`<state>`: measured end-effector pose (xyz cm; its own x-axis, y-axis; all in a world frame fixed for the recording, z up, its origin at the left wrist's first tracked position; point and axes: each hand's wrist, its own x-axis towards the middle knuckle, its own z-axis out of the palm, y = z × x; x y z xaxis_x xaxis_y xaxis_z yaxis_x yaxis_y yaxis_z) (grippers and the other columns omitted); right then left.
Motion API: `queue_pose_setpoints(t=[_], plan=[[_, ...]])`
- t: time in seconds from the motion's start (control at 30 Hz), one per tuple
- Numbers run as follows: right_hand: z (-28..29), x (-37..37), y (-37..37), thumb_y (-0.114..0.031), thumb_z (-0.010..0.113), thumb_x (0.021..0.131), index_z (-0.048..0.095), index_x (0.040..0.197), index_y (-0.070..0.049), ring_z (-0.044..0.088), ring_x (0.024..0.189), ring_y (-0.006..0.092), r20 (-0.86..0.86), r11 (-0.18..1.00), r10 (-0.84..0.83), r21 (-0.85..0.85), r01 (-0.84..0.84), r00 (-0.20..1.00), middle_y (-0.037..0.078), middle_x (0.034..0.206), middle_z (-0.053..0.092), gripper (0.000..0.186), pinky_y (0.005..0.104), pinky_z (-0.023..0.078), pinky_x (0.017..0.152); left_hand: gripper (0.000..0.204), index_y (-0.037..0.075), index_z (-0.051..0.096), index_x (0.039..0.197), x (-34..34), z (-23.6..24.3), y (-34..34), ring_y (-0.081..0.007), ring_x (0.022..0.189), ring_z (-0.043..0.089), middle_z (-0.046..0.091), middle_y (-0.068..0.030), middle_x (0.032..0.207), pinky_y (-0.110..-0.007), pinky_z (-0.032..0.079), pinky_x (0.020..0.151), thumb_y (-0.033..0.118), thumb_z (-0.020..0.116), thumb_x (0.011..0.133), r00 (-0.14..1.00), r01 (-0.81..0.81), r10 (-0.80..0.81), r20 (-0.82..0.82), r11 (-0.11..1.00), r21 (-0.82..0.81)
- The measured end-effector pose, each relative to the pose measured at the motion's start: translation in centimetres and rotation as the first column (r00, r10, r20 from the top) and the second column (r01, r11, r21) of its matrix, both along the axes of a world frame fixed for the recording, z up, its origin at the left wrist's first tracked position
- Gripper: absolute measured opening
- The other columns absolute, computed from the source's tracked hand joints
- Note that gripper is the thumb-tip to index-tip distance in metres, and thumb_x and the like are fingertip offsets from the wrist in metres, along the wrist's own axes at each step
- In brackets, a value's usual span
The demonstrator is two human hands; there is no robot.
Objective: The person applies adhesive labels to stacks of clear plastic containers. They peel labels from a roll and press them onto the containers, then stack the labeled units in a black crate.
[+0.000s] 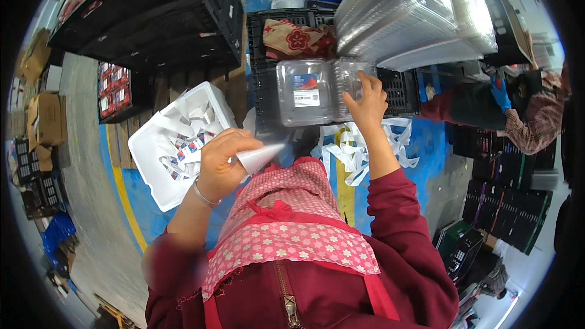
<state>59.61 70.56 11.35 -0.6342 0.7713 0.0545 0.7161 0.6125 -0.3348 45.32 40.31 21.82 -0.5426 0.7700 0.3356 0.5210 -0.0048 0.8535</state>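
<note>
My left hand (226, 157) is closed on a white label strip (261, 157), which sticks out to the right from between its fingers. My right hand (367, 102) has its fingers spread over a nested stack of clear plastic containers (345, 73), touching its upper side. Left of that stack lies a clear plastic container (287, 99) bearing a blue, red and white label (306, 91). Both rest on a black plastic crate (266, 94). Below my left hand's far side stands a white foam box (145, 146) with printed labels and white strips inside.
Tall stacks of clear containers (396, 15) rise beyond my right hand. A patterned cloth (297, 39) lies behind the labelled container. White backing strips (356, 161) litter the blue floor. Black crates (158, 15) tower at far left. Another person's blue-gloved hand (501, 92) shows at right.
</note>
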Motion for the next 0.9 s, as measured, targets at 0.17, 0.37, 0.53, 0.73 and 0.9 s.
queue_pose_setpoints(t=[0.17, 0.37, 0.53, 0.73, 0.9], plan=[[10.4, 2.2, -2.8, -0.029, 0.076, 0.07, 0.061, 0.125, -0.016, 0.049, 0.117, 0.0378, -0.31, 0.98, 0.199, 0.075, -0.185, 0.93, 0.013, 0.129, 0.051, 0.059, 0.049, 0.042, 0.093, 0.023, 0.004, 0.066, 0.091, 0.3, 1.3, 2.2, -0.0209, 0.079, 0.061, 0.061, -0.0081, 0.089, -0.029, 0.049, 0.068, -0.004, 0.078, 0.073, 0.992, -0.076, 0.073, 0.104, 0.997, 0.02], [28.4, 2.1, 5.7, -0.019, 0.084, 0.066, 0.066, 0.122, -0.009, 0.056, 0.116, 0.0289, -0.469, 0.817, 0.448, 0.561, -0.135, 0.761, 0.014, 0.122, 0.058, 0.059, 0.0379, 0.047, 0.093, 0.023, 0.005, 0.066, 0.088, -1.7, 1.5, 3.5, -0.0178, 0.07, 0.057, 0.061, -0.0072, 0.083, -0.027, 0.045, 0.065, -0.001, 0.08, 0.071, 0.981, 0.01, -0.017, -0.194, 0.999, -0.041], [27.0, -0.1, 25.1, -0.05, 0.079, 0.072, 0.065, 0.126, -0.012, 0.06, 0.116, 0.0319, -0.198, 0.908, 0.14, 0.416, -0.046, 0.97, 0.02, 0.128, 0.06, 0.067, 0.0385, 0.046, 0.097, 0.019, 0.003, 0.065, 0.089, -0.8, 4.2, 6.1, -0.0201, 0.08, 0.061, 0.063, -0.0084, 0.092, -0.029, 0.049, 0.075, -0.004, 0.076, 0.076, 0.998, -0.039, 0.039, -0.057, 0.999, 0.008], [22.1, -2.5, 17.2, -0.036, 0.076, 0.082, 0.069, 0.116, -0.007, 0.064, 0.109, 0.0299, -0.417, 0.873, 0.308, 0.481, -0.08, 0.855, 0.014, 0.112, 0.069, 0.045, 0.0428, 0.048, 0.092, 0.036, 0.003, 0.06, 0.107, 0.4, 5.0, 6.0, -0.0083, 0.093, 0.063, 0.065, -0.0024, 0.098, -0.023, 0.052, 0.082, -0.006, 0.078, 0.077, 0.882, -0.036, -0.001, 0.471, 0.997, 0.068], [15.9, -2.6, -4.7, -0.022, 0.085, 0.072, 0.074, 0.091, -0.004, 0.067, 0.091, 0.0268, -0.672, 0.564, 0.476, -0.262, -0.783, 0.568, 0.01, 0.095, 0.072, 0.029, 0.0384, 0.049, 0.083, 0.04, 0.006, 0.061, 0.105, 0.8, 3.7, 5.8, -0.0055, 0.082, 0.059, 0.059, 0.0013, 0.091, -0.02, 0.047, 0.07, 0.001, 0.085, 0.073, 0.806, -0.07, 0.014, 0.591, 0.995, 0.072]])
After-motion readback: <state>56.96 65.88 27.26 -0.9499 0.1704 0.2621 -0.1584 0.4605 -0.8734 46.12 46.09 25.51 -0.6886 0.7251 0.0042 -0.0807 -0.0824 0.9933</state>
